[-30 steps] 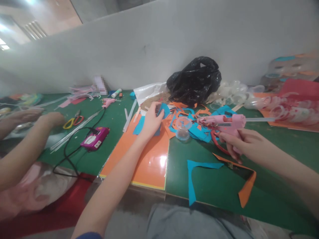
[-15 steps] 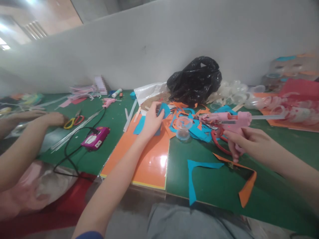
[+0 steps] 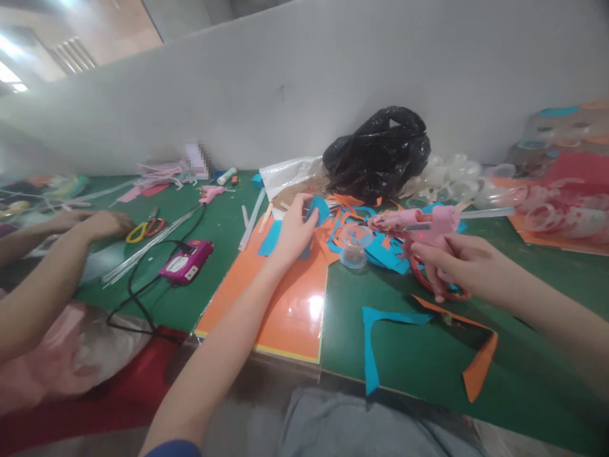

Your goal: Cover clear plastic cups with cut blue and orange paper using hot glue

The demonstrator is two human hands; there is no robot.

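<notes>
My left hand [image 3: 297, 230] is closed on a small piece of blue paper [image 3: 320, 206], above a plastic-covered orange sheet [image 3: 280, 311]. More blue paper [image 3: 270, 238] lies on that sheet, beside my wrist. My right hand [image 3: 447, 260] grips a pink glue gun [image 3: 435, 223], its nozzle pointing left and a clear glue stick [image 3: 490, 213] jutting from the back. Between my hands stands a clear plastic cup-like piece [image 3: 353, 255], near the nozzle. Red-handled scissors [image 3: 423, 276] lie behind and below the gun, partly hidden by my right hand.
Blue paper scraps [image 3: 387, 254] and a black plastic bag [image 3: 378, 155] sit behind the cup. Cut strips, one blue [image 3: 370, 349] and one orange [image 3: 481, 365], lie in front. At left are a purple power adapter [image 3: 186, 261], a second glue gun [image 3: 212, 193] and a co-worker's arms [image 3: 52, 279].
My right hand has brought the glue gun left, nearer the clear plastic piece. My left hand still holds the blue paper in about the same spot. The view has shifted slightly.
</notes>
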